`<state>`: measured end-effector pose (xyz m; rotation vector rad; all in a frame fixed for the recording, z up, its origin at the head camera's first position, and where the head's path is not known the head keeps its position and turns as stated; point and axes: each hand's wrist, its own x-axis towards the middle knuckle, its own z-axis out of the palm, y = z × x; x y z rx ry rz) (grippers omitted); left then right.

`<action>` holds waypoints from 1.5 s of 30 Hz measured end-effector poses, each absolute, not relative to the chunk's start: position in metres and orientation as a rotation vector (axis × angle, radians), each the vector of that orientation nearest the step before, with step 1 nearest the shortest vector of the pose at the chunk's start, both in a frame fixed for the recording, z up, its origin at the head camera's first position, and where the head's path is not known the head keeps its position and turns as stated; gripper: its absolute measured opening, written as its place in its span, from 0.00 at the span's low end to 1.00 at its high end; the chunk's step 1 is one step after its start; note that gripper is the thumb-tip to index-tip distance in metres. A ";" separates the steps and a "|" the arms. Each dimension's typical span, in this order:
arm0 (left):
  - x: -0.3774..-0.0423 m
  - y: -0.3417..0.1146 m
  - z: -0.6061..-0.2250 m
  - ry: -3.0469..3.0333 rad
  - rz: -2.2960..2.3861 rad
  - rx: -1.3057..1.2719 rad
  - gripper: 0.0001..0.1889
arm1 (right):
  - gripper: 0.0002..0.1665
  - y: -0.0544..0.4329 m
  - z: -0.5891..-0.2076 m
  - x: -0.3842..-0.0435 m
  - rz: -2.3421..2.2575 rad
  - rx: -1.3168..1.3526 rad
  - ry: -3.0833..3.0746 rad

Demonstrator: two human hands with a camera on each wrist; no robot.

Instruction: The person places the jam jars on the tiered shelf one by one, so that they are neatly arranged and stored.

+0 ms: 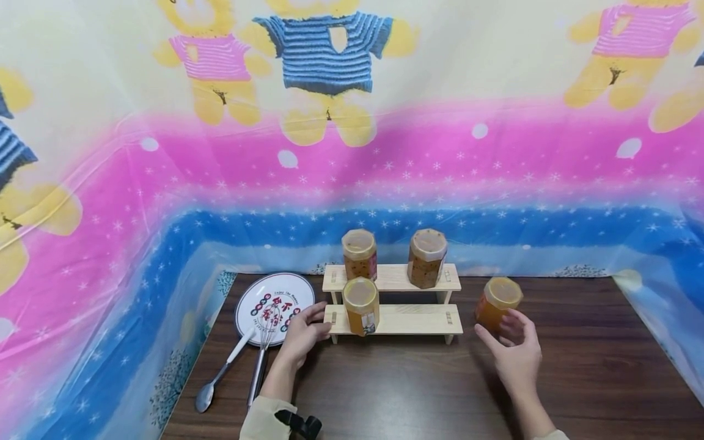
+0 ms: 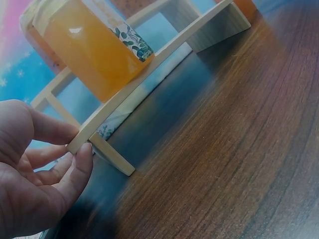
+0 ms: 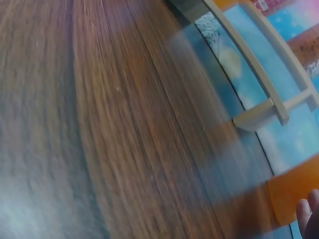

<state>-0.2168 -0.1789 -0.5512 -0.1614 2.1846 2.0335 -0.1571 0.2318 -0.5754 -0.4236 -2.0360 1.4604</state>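
My left hand (image 1: 305,333) pinches the left end of the lower board of a two-step wooden rack (image 1: 415,319); the left wrist view shows the thumb and fingers on that board. A honey-coloured jar (image 1: 361,308) stands on the lower step. Two speckled jars stand on the upper step, one at the left (image 1: 360,255) and one at the right (image 1: 427,261). Right of the rack, my right hand (image 1: 517,354) holds another orange jar (image 1: 495,305) low, thumb at its left and fingers at its right. Only fingertips (image 3: 303,214) show in the right wrist view.
A white printed plate (image 1: 297,287) lies left of the rack. A whisk (image 1: 258,370) and a white-handled spoon (image 1: 205,396) lie by it, both partly over its rim. Patterned cloth (image 1: 440,159) hangs behind the dark wooden table (image 1: 385,391).
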 end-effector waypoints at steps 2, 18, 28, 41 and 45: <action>-0.217 -0.179 -0.551 2.185 2.031 -0.164 0.31 | 0.43 0.234 -0.576 -0.158 1.439 -0.447 -2.038; -0.217 -0.179 -0.551 2.187 2.027 -0.172 0.31 | 0.53 0.250 -0.581 -0.178 1.434 -0.585 -2.082; -0.217 -0.178 -0.550 2.183 2.029 -0.180 0.32 | 0.58 0.249 -0.586 -0.194 1.430 -0.580 -2.068; -0.215 -0.177 -0.547 2.189 2.013 -0.178 0.32 | 0.55 0.235 -0.593 -0.201 1.348 -0.659 -1.985; -0.215 -0.177 -0.547 2.188 2.013 -0.186 0.32 | 0.54 0.232 -0.593 -0.201 1.333 -0.680 -1.959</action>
